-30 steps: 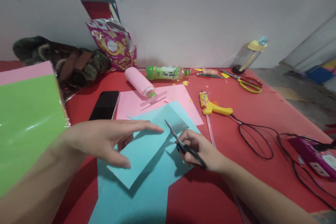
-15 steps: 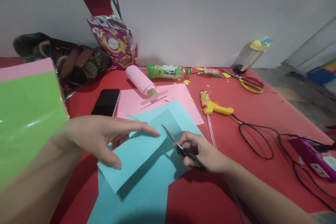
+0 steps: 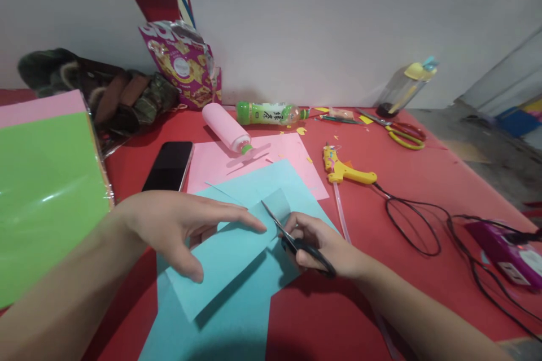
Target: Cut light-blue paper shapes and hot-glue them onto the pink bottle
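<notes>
My left hand [image 3: 182,231] holds a light blue strip of paper [image 3: 226,262], thumb and index finger on its top face, the other fingers partly hidden behind it. Black-handled scissors [image 3: 292,240] are in my right hand [image 3: 322,240], fingers through the handles. Their blades lie across the strip near its far right end, just beyond my left fingertip. Under the strip lies a larger light blue sheet [image 3: 212,330], which overlaps a pink sheet [image 3: 292,152].
A phone [image 3: 169,166] lies behind my left hand. Farther back are a pink-wrapped bottle [image 3: 226,127], a green tea bottle [image 3: 265,114] and a snack bag [image 3: 180,65]. At right are a yellow glue gun [image 3: 347,172], its black cord [image 3: 406,203] and larger scissors [image 3: 406,136].
My left hand and the strip have shifted slightly right and toward me. The strip's far end now sits lower beyond the scissor blades. My right hand has barely moved.
</notes>
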Tool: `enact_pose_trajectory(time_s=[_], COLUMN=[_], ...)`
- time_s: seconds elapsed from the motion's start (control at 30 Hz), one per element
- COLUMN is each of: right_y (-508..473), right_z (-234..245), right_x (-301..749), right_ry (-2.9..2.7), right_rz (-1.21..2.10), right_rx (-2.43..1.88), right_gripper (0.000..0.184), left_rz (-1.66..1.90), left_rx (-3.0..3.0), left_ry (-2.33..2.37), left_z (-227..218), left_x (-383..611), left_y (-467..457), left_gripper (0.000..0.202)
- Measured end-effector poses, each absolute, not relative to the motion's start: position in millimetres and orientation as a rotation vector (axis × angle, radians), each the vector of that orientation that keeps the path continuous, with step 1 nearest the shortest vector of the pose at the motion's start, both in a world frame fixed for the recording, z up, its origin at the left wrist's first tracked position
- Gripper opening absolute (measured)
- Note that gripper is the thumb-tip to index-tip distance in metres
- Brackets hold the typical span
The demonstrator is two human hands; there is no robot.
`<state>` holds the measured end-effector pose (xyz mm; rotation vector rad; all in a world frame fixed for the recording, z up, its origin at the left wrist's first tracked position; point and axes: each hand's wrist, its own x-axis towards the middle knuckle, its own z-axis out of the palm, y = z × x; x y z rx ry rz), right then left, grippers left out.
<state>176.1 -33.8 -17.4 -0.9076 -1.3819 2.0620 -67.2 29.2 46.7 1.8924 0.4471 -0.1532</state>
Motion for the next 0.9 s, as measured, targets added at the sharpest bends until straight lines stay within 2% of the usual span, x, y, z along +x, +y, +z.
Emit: enact_pose_trajectory(time_s=[0.3,0.57,0.73,0.9], right_y=[-34.7,-33.0,-33.4,-31.8], right_z=[-19.1,-20.8,-20.3,-23.0], right_x=[174.2,172.6,175.5,178.0], right_ry=[-1.298,-1.262,-1.28,-1.142], right_rz=[2.058,2.035,2.003,1.981], right_rx=[-0.938,-1.037,-1.002,-0.854], right_gripper=[0.046,0.053,0.047,0.044], left_rz=[-0.203,-0.179,-0.053,0.16], left_rx=[1.894,1.91,1.978,1.92], left_ry=[0.472,0.433,0.46,0.721], left_z=[45.9,41.5,40.6,34.7], left_x=[-69.0,-70.0,-67.6,-62.9], left_y=[30.4,30.8,30.6,29.6], left_gripper=[0.069,0.069,0.069,0.07])
